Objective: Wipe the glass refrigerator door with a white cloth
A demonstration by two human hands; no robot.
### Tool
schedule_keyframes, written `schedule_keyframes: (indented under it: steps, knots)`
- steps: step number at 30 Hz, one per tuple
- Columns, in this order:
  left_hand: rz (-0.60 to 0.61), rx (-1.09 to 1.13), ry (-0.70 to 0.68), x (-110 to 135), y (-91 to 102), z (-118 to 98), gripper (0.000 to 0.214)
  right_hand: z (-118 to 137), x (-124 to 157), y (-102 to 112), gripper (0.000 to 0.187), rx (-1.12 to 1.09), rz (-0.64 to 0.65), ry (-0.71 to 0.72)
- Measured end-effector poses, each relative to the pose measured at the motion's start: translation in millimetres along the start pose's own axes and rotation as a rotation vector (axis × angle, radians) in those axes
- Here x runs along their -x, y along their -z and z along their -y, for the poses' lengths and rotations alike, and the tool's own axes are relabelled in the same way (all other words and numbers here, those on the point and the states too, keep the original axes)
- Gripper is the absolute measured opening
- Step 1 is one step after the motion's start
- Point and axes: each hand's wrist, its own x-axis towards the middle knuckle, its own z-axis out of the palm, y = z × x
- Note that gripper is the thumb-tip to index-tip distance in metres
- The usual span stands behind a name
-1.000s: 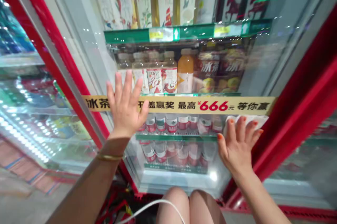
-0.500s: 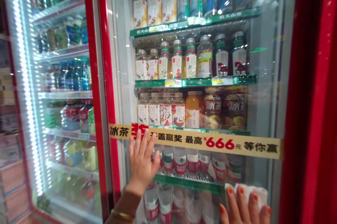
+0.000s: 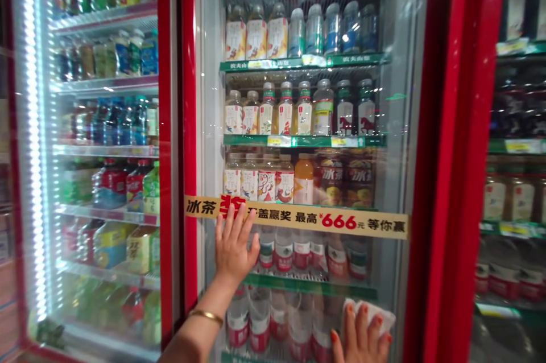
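Drink coolers (image 3: pixel 189 124) fill pretty much the whole shot, all red frames and glass doors side by side, with a bright LED strip (image 3: pixel 33 135) running down the far left. More bottles show behind the glass at the right edge of the frame too.

Middle glass door (image 3: pixel 209 95) is the one the hands are on. Behind it, green shelves (image 3: pixel 301 140) run across, with bottled teas and juices on the upper levels. Lower down there's an orange drink bottle (image 3: pixel 304 184) next to some iced tea packs (image 3: pixel 336 181), then red-labelled water bottles (image 3: pixel 273 252) along the bottom. A yellow promo strip (image 3: pixel 296 218) with a red 666 on it crosses the door around the middle.

Left hand (image 3: pixel 234 246) is flat on the glass just under that strip, close to the red frame, fingers spread wide, with a gold bangle (image 3: pixel 206 316) on the wrist. Right hand (image 3: pixel 362 335) is down at the bottom edge of the frame, lower and further right, fingers slightly spread, not pinching anything, pressing a white wipe (image 3: pixel 369 314) against the door. Can't tell if the wipe is paper or cloth. It pokes out above the fingertips.
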Motion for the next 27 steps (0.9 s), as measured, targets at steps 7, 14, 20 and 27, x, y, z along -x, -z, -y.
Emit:
schedule_keyframes:
  steps: [7,14,20,27]
  knots:
    - [0.018,0.051,0.014,4,-4.6,6,0.084,17,-186,98,0.073,-0.031,0.005,0.442]
    - [0.060,0.063,0.034,4,-4.3,5,0.080,7,-397,133,0.071,-0.072,0.021,0.191]
    - [0.107,0.057,0.061,5,-4.1,4,0.070,43,-360,136,0.078,-0.200,0.251,0.640]
    - [0.144,0.072,0.098,5,-6.3,3,0.066,9,-386,151,0.061,-0.214,0.375,0.897]
